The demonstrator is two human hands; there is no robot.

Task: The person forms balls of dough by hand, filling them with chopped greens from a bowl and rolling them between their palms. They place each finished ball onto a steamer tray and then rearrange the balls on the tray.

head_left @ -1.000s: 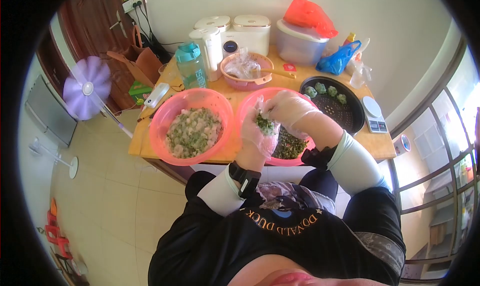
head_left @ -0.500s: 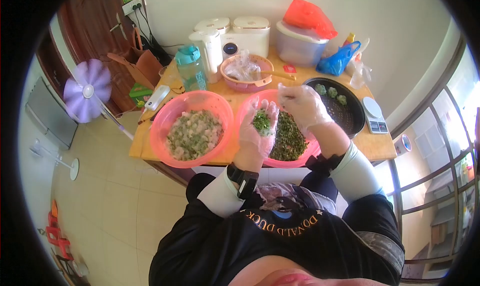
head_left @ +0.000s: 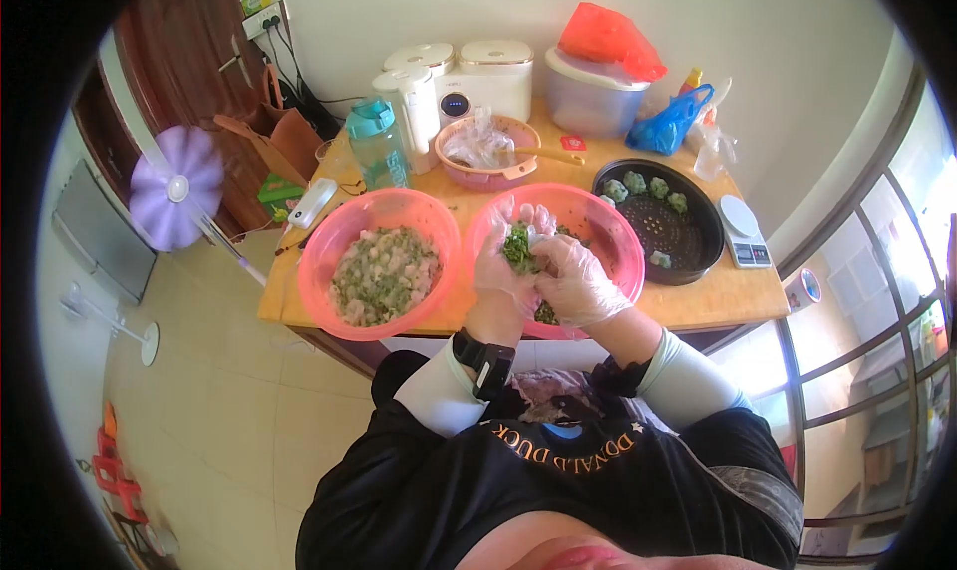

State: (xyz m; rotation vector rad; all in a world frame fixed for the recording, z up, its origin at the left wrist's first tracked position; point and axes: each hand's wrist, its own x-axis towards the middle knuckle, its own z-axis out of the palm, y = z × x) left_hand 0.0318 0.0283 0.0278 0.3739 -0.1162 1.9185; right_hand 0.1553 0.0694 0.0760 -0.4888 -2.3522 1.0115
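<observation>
Now right hand [head_left: 578,281] has returned onto greens [head_left: 517,246] in left hand [head_left: 503,271].

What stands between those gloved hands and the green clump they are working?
Nothing visible, apart from the thin clear gloves. The clump of chopped greens lies in the cupped left hand, and the right hand presses directly against it, both over a pink bowl.

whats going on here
A person in thin clear gloves is working at a table. The left hand cups a clump of greens and the right hand presses against it, both over the right pink bowl. The left pink bowl holds a pale chopped mix. A few green balls sit on the black tray.
</observation>
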